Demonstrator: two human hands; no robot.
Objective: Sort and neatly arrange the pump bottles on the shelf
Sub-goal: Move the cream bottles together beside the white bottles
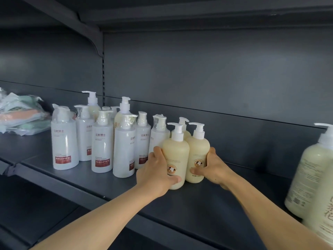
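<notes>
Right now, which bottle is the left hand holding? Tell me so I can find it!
Look along the dark shelf past the white bottles. Two cream bottles stand in front; the left hand holds the left cream bottle, whose cow sticker the hand partly covers.

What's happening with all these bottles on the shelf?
A person is tidying pump bottles on a dark shelf. The left hand grips one cream bottle and the right hand grips the cream bottle beside it, the pair standing together. A third cream bottle stands behind them. To the left is a loose cluster of white bottles, and plastic-wrapped packs lie at the far left.
</notes>
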